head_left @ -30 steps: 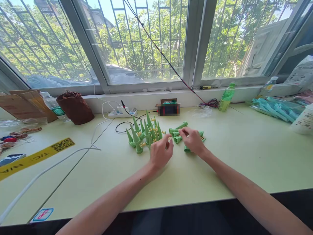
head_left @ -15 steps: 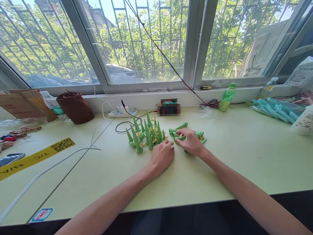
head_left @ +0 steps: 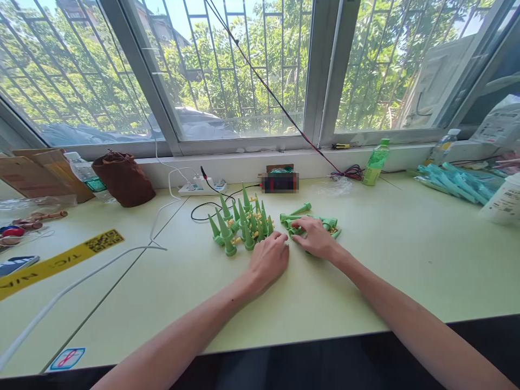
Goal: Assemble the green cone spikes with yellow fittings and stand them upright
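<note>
Green cone-shaped plant watering spikes (head_left: 225,230) with small yellow valves stand upright in a cluster in front of me. My left hand (head_left: 270,257) rests on the table at the cluster's right edge, fingers curled down. What they hold, if anything, is hidden. More green watering spikes (head_left: 303,208) lie in a loose pile to the right. Over this pile is my right hand (head_left: 316,238), thumb and forefinger apart, with green spike ends showing at the gap. Its other fingers and the spikes beneath the palm are hidden.
Behind the cluster lie a power strip (head_left: 203,188), a black cable and a device with a blurred front (head_left: 280,182). A green bottle (head_left: 376,162) stands back right, near turquoise packages (head_left: 455,181). A brown pouch (head_left: 124,179) and white cable (head_left: 81,281) are left.
The right hand's thumb and forefinger have shifted slightly at the pile. The left hand has stayed almost in place, and the whole view has moved a little.
</note>
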`<move>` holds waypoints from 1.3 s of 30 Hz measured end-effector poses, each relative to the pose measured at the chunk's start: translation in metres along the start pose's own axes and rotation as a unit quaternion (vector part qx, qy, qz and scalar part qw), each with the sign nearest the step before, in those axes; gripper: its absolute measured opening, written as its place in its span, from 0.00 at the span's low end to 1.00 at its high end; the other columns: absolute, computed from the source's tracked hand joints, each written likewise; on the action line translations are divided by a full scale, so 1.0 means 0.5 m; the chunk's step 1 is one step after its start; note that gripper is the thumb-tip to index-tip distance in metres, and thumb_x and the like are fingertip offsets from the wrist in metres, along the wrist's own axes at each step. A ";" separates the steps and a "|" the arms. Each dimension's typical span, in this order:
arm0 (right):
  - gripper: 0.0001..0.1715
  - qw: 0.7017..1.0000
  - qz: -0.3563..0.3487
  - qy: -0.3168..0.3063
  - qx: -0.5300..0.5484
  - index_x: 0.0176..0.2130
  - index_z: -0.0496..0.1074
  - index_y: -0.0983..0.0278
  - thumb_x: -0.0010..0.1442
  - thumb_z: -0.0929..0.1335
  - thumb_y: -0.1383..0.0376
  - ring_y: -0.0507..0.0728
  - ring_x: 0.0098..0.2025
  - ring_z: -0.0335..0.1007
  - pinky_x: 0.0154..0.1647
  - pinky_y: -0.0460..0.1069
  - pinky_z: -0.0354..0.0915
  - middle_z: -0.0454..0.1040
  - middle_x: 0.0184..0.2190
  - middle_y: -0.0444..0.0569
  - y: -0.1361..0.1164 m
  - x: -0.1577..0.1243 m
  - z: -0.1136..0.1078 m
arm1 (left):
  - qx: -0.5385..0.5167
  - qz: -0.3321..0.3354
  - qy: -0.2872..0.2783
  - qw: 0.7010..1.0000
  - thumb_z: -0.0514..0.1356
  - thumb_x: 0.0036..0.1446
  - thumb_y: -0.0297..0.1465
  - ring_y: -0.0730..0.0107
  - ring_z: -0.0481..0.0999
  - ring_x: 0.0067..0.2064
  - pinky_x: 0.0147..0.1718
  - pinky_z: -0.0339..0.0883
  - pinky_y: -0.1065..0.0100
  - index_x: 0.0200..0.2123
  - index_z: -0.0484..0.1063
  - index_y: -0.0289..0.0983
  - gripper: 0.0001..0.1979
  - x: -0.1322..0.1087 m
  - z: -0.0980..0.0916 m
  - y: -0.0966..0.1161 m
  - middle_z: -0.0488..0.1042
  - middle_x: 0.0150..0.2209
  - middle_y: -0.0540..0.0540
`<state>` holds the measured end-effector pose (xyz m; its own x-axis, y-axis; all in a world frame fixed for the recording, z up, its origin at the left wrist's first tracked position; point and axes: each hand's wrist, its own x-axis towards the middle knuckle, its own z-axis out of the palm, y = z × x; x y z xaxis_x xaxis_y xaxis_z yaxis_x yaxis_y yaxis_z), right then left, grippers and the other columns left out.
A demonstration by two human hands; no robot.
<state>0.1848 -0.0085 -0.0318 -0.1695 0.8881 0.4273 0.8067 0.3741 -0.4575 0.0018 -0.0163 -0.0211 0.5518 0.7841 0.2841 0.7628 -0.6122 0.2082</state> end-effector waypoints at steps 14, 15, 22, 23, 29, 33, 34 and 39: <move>0.06 0.998 -0.022 0.018 0.054 0.38 0.73 0.65 0.59 0.66 0.68 0.54 0.31 0.69 0.37 0.49 0.64 0.75 0.32 0.48 -0.015 -0.001 -0.011 | -0.132 -0.014 0.027 0.991 0.54 0.60 0.30 0.60 0.76 0.43 0.40 0.65 0.64 0.50 0.67 0.38 0.15 0.006 0.008 -0.006 0.76 0.44 0.45; 0.06 0.998 -0.023 0.016 0.058 0.38 0.72 0.65 0.59 0.66 0.68 0.54 0.30 0.69 0.37 0.49 0.64 0.75 0.32 0.48 -0.017 -0.001 -0.011 | -0.135 -0.014 0.027 0.990 0.55 0.59 0.30 0.60 0.76 0.43 0.40 0.65 0.64 0.49 0.67 0.38 0.15 0.006 0.007 -0.006 0.76 0.44 0.45; 0.06 0.992 -0.046 -0.001 0.120 0.38 0.72 0.64 0.59 0.67 0.67 0.52 0.28 0.71 0.33 0.48 0.66 0.76 0.33 0.47 -0.027 -0.003 -0.010 | -0.134 -0.016 0.016 0.991 0.58 0.58 0.34 0.62 0.75 0.40 0.38 0.65 0.66 0.41 0.71 0.37 0.10 0.007 0.002 -0.002 0.74 0.41 0.45; 0.06 0.991 -0.050 -0.002 0.126 0.38 0.72 0.64 0.59 0.67 0.66 0.52 0.28 0.71 0.33 0.48 0.67 0.77 0.33 0.47 -0.028 -0.004 -0.010 | -0.132 -0.016 0.015 0.991 0.58 0.58 0.35 0.62 0.75 0.40 0.37 0.65 0.66 0.41 0.71 0.37 0.09 0.007 0.001 -0.002 0.74 0.41 0.45; 0.06 0.990 -0.057 0.031 0.125 0.36 0.72 0.64 0.60 0.65 0.68 0.54 0.31 0.72 0.35 0.48 0.66 0.77 0.30 0.48 -0.029 -0.002 -0.013 | -0.123 -0.020 0.005 0.992 0.57 0.58 0.33 0.61 0.75 0.40 0.38 0.66 0.65 0.39 0.71 0.37 0.07 0.007 0.001 0.000 0.74 0.40 0.43; 0.08 0.990 -0.021 0.098 0.104 0.35 0.72 0.64 0.62 0.63 0.67 0.54 0.31 0.71 0.35 0.48 0.65 0.76 0.30 0.48 -0.024 0.002 -0.017 | -0.129 -0.030 0.014 0.991 0.58 0.56 0.31 0.60 0.75 0.40 0.38 0.65 0.65 0.40 0.69 0.37 0.08 0.005 0.000 0.002 0.75 0.39 0.44; 0.08 0.989 -0.010 0.114 0.097 0.35 0.72 0.64 0.62 0.63 0.67 0.54 0.30 0.70 0.35 0.48 0.64 0.76 0.30 0.48 -0.023 0.003 -0.018 | -0.133 -0.031 0.018 0.990 0.57 0.56 0.30 0.61 0.75 0.39 0.37 0.65 0.66 0.40 0.68 0.38 0.08 0.004 -0.001 0.003 0.76 0.38 0.44; 0.10 0.986 0.031 0.144 0.074 0.36 0.72 0.63 0.63 0.62 0.64 0.54 0.28 0.70 0.33 0.47 0.63 0.75 0.29 0.47 -0.017 0.005 -0.019 | -0.155 -0.004 0.049 0.987 0.57 0.55 0.30 0.64 0.74 0.35 0.33 0.62 0.68 0.40 0.66 0.39 0.08 0.001 -0.003 0.008 0.76 0.37 0.46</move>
<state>0.1832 -0.0122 -0.0194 0.0619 0.8060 0.5886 0.7152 0.3755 -0.5895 0.0045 -0.0184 -0.0185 0.5002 0.7842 0.3672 0.6183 -0.6203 0.4825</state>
